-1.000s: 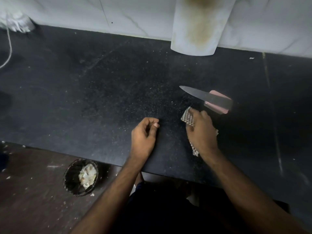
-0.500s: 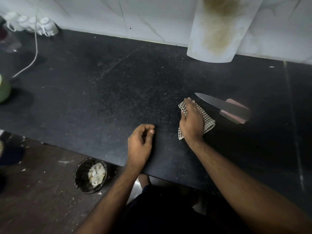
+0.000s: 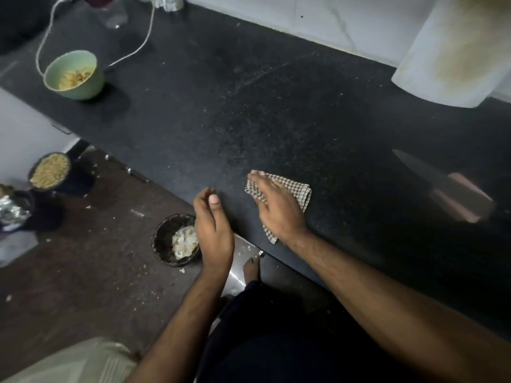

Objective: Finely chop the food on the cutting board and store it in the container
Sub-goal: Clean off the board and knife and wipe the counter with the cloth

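My right hand (image 3: 276, 207) presses flat on a checked cloth (image 3: 300, 190) near the front edge of the black counter (image 3: 249, 106). At the counter's edge my left hand (image 3: 213, 228) is cupped with curled fingers; I see nothing in it. A white cutting board (image 3: 453, 51) with a brown stain leans against the back wall at the far right. A knife (image 3: 442, 186) with a pink handle lies on the counter to the right, blurred. A green bowl (image 3: 73, 74) holding pale chopped food stands at the far left of the counter.
A dark bin (image 3: 175, 240) with white scraps sits on the floor below the counter edge, under my left hand. More containers (image 3: 49, 171) with food stand on the floor at left. A white cable (image 3: 138, 45) runs across the counter's back left.
My right hand has slid the cloth left toward the counter's front edge, away from the knife. My left hand has moved to the edge above the bin. The view has swung left.
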A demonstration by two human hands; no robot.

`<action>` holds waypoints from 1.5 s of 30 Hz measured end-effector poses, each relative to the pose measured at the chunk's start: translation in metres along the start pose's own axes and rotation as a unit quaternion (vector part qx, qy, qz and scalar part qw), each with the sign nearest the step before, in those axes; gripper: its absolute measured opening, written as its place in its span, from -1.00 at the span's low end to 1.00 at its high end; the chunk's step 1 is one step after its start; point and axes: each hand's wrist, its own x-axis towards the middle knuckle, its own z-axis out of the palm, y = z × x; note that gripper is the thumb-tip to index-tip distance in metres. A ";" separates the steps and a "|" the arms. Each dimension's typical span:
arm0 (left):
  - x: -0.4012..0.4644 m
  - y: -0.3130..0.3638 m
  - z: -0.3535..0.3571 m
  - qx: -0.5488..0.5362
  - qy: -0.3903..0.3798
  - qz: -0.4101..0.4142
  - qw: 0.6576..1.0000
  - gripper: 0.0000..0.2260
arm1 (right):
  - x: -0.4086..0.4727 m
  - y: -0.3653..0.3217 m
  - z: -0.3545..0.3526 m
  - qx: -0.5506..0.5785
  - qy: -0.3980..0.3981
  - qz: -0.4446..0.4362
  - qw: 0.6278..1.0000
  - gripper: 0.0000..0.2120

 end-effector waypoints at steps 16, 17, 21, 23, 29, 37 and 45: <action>-0.043 -0.001 -0.034 -0.175 0.081 -0.018 0.981 -0.26 | -0.015 -0.066 -0.046 0.332 -0.089 0.187 0.920 -0.72; -0.043 0.000 -0.029 -0.178 0.065 -0.017 0.982 -0.24 | -0.018 -0.057 -0.062 0.291 -0.067 0.170 0.939 -0.65; -0.043 0.004 -0.005 -0.180 -0.004 0.012 0.984 -0.16 | -0.042 -0.020 -0.129 0.148 -0.001 0.092 0.985 -0.65; -0.051 0.007 0.010 -0.172 -0.046 0.030 0.984 -0.19 | -0.065 0.003 -0.151 0.074 0.000 0.077 0.994 -0.60; -0.073 0.011 0.040 -0.149 -0.130 0.054 0.979 -0.29 | -0.132 0.048 -0.123 0.012 -0.060 0.096 0.994 -0.49; -0.082 -0.002 0.032 -0.142 -0.124 0.045 0.981 -0.32 | -0.154 0.002 -0.042 0.059 0.061 0.065 0.994 -0.34; -0.068 -0.011 -0.010 -0.185 -0.036 -0.012 0.982 -0.38 | -0.078 -0.073 0.004 0.346 -0.015 0.206 0.915 -0.67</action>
